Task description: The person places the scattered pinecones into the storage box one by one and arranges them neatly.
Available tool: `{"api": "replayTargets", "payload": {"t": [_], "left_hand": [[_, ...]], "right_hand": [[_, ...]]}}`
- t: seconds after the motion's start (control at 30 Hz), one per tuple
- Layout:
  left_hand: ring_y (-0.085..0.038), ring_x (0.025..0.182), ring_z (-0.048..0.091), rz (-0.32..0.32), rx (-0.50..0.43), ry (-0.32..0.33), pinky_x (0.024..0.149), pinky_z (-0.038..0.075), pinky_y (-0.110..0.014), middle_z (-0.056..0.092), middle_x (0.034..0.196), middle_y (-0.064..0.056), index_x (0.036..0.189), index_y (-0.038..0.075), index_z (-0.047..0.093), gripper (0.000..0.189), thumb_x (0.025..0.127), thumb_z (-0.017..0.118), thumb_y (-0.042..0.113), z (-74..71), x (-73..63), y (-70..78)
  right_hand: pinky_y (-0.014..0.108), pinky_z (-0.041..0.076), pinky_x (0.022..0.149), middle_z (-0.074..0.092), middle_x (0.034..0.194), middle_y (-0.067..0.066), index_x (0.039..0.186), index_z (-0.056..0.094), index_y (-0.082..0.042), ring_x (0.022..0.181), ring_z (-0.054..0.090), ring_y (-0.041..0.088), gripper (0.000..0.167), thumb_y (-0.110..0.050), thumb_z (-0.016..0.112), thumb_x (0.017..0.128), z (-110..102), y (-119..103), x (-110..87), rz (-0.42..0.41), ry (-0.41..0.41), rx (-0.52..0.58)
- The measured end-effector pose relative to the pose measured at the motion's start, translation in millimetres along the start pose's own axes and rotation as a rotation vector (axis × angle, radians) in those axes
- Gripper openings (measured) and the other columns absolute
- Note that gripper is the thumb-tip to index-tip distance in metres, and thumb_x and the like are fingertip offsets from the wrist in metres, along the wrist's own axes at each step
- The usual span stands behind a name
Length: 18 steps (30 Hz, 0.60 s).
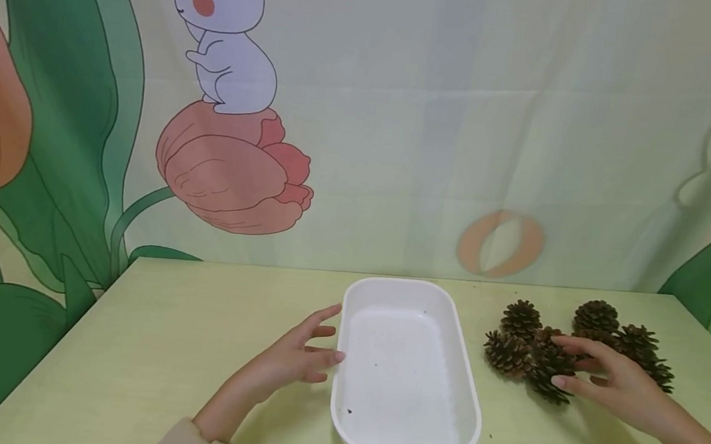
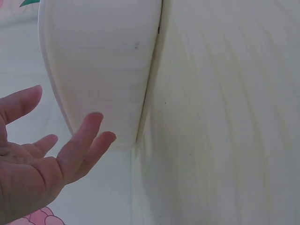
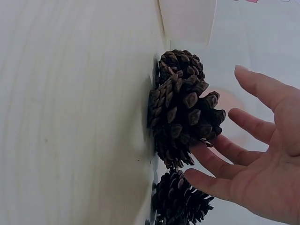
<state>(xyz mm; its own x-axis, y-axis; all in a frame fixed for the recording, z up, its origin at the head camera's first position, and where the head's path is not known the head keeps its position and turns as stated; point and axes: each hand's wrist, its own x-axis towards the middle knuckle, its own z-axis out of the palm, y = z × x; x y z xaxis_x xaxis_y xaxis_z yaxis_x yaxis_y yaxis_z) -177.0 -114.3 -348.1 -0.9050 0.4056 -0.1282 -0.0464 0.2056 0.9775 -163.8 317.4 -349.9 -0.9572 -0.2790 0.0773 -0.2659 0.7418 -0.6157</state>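
A white rectangular tray [image 1: 408, 382] stands on the table, with only a few dark specks on its floor. My left hand [image 1: 299, 358] is at the tray's left side, fingers spread and relaxed, fingertips right at the rim. In the left wrist view those fingers overlap the tray's outer wall [image 2: 101, 61]. To the tray's right lies a group of brown pine cones. My right hand [image 1: 617, 386] reaches over them with fingers apart, thumb beside the nearest pine cone [image 1: 550, 373]. In the right wrist view its loosely bent fingers are close to a large pine cone [image 3: 187, 112], not closed round it.
More pine cones lie around the right hand: one at the back [image 1: 596, 317], one at the left [image 1: 505, 353] and others at the right [image 1: 637, 342]. The pale yellow table [image 1: 193, 335] ends at a printed curtain [image 1: 387, 147] behind it.
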Motion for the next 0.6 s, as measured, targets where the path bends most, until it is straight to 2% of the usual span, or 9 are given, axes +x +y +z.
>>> {"api": "replayTargets", "payload": {"t": [0.23,0.43,0.6], "left_hand": [[-0.032,0.104,0.057,-0.019,-0.054,-0.053,0.083,0.051,-0.045,0.033,0.136,-0.023,0.142,0.015,0.029,0.065,0.086,0.061,0.01,-0.8,6.4,-2.2],[-0.031,0.103,0.056,-0.031,-0.056,-0.057,0.082,0.052,-0.043,0.03,0.138,-0.025,0.141,0.014,0.031,0.064,0.085,0.06,0.003,1.5,13.4,-2.8],[-0.031,0.104,0.056,-0.034,-0.04,-0.057,0.082,0.052,-0.042,0.028,0.139,-0.025,0.142,0.013,0.03,0.067,0.084,0.06,0.0,2.3,16.9,-3.7]], "right_hand": [[0.056,0.048,0.074,0.048,0.121,0.031,0.132,0.042,0.001,0.097,0.056,0.043,0.06,-0.026,0.066,0.084,2,1,3.3,0.017,0.007,-0.049],[0.039,0.052,0.065,0.052,0.115,0.029,0.129,0.044,0.004,0.091,0.061,0.035,0.062,-0.028,0.068,0.081,3,1,6.7,0.028,0.007,-0.077],[0.039,0.053,0.064,0.053,0.114,0.03,0.126,0.046,0.006,0.088,0.062,0.033,0.063,-0.031,0.069,0.08,3,2,8.8,0.043,-0.013,-0.089]]}}
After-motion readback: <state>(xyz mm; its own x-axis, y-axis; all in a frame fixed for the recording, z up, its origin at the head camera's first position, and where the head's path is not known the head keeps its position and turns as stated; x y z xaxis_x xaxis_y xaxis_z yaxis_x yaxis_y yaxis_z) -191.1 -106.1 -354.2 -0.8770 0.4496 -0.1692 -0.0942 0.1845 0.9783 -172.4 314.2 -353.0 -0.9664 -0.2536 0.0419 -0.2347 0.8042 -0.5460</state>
